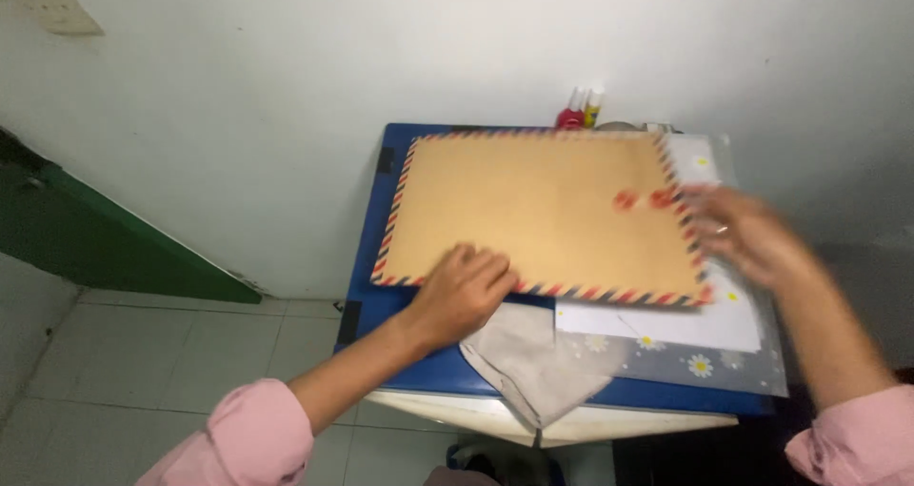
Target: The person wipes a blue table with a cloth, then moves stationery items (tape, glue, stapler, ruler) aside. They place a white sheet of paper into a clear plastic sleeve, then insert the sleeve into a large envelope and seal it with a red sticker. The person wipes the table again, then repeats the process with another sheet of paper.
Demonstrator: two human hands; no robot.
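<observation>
Head view: the big brown envelope (543, 215) with the red-and-blue striped border lies flat in the centre of the frame, covering most of the blue table top (367, 267). Its right edge overlaps the clear daisy-print folder (752, 362) with white paper (666, 322) inside, lower right.

Handling, my read: light, thin, floppy across that span. It probably slides easily on the smooth top and sags if you lift it by one corner. Take it at two opposite edges, or pin it flat and slide it. Two round red closure discs (640, 200) sit near the right end; avoid bending there.

Your left hand (462, 291) is at the lower-left edge of the envelope, fingers curled, knuckles up, pressing on the striped border. I can't tell whether the thumb is tucked under the edge.

Your right hand (747, 234) is over the right edge, fingers loosely spread, motion-blurred. Contact with the envelope can't be confirmed; it holds nothing that I can see.

A grey cloth (538, 357) hangs over the front table edge, below centre. Small bottles (581, 110) stand at the wall behind, upper centre.
</observation>
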